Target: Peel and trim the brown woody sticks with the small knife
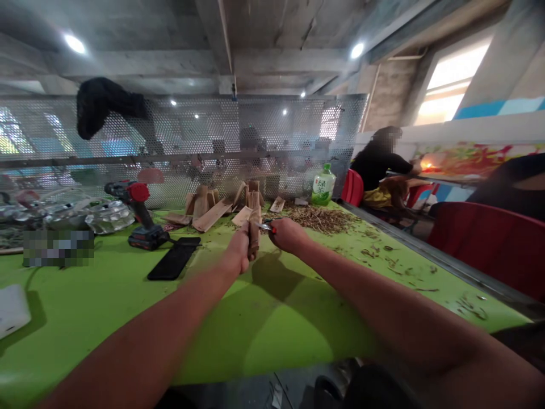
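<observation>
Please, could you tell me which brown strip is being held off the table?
The upright strip in the left hand; the others rest on the table.

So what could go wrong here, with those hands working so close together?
The small red-handled knife in the right hand is very close to the left hand, which grips the wooden strip, so a slip could cut those fingers. The cordless drill stands on the green table off to the left, where a careless sweep of the left arm might knock it.
</observation>
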`<state>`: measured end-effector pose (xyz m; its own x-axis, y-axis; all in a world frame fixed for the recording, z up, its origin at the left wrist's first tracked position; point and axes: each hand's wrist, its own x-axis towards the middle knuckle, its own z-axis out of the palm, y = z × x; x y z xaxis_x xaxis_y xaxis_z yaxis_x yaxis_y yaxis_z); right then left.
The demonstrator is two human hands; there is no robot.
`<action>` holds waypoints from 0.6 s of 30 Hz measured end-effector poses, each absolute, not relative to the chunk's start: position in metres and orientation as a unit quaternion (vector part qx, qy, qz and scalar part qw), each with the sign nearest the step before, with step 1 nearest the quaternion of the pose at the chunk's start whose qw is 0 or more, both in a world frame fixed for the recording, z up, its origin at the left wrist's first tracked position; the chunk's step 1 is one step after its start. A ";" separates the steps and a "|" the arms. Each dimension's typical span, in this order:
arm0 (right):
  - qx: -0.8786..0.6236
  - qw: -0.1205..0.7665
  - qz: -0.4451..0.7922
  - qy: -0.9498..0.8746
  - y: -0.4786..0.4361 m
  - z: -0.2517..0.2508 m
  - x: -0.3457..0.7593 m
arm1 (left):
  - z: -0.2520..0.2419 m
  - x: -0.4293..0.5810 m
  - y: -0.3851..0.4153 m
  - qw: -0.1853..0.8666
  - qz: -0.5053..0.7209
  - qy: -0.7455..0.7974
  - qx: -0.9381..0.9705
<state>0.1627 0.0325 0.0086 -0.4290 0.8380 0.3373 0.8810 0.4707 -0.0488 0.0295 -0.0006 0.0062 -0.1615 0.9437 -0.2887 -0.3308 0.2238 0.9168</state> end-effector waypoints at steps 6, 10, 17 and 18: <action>-0.605 0.174 -0.048 -0.776 0.075 0.013 0.203 | 0.010 0.047 -0.019 0.580 0.495 0.548 0.345; -0.686 0.219 -0.013 -0.694 0.097 0.012 0.233 | 0.007 0.053 -0.030 0.627 0.480 0.486 0.376; -0.531 0.232 -0.046 -0.813 0.051 0.007 0.182 | 0.012 0.014 -0.005 0.670 0.525 0.460 0.254; -0.504 0.220 -0.051 -0.833 0.042 0.006 0.172 | 0.012 0.012 -0.003 0.670 0.525 0.463 0.247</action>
<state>0.1718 0.0420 0.0060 -0.3944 0.8186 0.4176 0.8633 0.4858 -0.1368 0.0118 -0.0028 0.0124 0.0196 0.9325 -0.3606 -0.4755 0.3260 0.8171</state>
